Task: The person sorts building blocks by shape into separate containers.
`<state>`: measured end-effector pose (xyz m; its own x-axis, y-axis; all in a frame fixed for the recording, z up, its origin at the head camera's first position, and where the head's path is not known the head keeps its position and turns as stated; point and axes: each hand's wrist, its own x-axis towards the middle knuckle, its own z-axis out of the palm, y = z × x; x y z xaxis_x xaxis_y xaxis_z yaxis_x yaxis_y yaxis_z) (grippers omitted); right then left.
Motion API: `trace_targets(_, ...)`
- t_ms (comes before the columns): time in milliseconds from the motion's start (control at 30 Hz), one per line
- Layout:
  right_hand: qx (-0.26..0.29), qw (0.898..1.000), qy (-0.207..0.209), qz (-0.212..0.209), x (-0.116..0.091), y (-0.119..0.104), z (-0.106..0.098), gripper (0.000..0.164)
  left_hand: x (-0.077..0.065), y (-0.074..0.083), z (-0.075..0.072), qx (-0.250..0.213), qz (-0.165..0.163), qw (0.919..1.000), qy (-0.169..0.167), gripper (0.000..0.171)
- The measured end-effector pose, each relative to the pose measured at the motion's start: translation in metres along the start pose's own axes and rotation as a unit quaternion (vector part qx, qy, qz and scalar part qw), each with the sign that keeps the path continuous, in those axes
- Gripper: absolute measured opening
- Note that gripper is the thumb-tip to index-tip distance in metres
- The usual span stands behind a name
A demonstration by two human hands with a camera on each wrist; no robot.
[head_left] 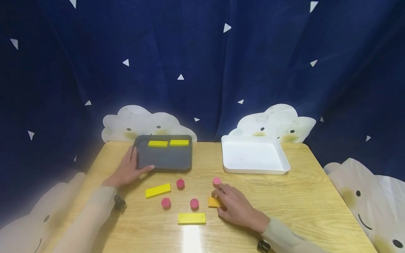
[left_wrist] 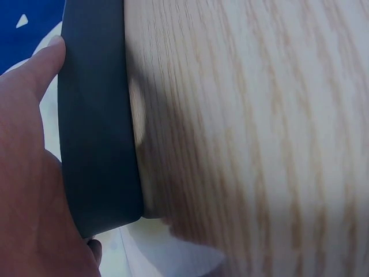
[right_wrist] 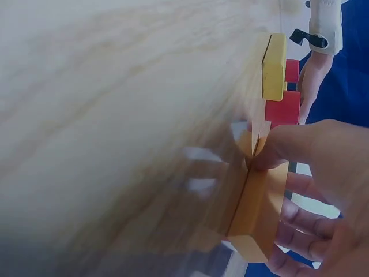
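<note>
My left hand (head_left: pixel 128 170) rests against the near left corner of the dark grey tray (head_left: pixel 164 169). Its fingers lie along the left side, the thumb across the front wall; the left wrist view shows the hand beside the tray wall (left_wrist: pixel 98 127). With thumb and fingers, my right hand (head_left: pixel 238 205) pinches an orange rectangular block (head_left: pixel 214 202) at the tabletop. In the right wrist view the thumb is on one long side of the orange block (right_wrist: pixel 259 208). Just beyond those fingers stands a pink cylinder (head_left: pixel 216 181).
Two yellow blocks (head_left: pixel 179 143) lie along the grey tray's far side. A white tray (head_left: pixel 275 172) stands back right. On the wooden table (head_left: pixel 310 203) are a tilted yellow block (head_left: pixel 158 190), another yellow block (head_left: pixel 191 218) and red cylinders (head_left: pixel 180 184). A dark blue curtain (head_left: pixel 202 52) hangs behind.
</note>
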<state>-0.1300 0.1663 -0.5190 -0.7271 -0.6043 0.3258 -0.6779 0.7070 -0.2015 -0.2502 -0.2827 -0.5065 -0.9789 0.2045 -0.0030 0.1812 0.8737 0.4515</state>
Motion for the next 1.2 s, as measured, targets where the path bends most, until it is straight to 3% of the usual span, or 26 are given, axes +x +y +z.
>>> trace_targets(533,-0.019,0.998,0.06,-0.011,-0.011,0.009,-0.018,0.043,0.001,-0.009,0.004,-0.003,0.001,1.0,0.008,0.132)
trace_targets(933,-0.046,0.995,0.079,-0.043,0.002,0.009,-0.034,0.05,0.0,-0.003,0.0,0.006,-0.006,1.0,-0.004,0.13)
trace_targets(1200,-0.044,0.992,0.096,-0.071,0.026,0.008,-0.043,0.047,0.0,-0.002,0.001,0.004,-0.005,1.0,-0.004,0.13)
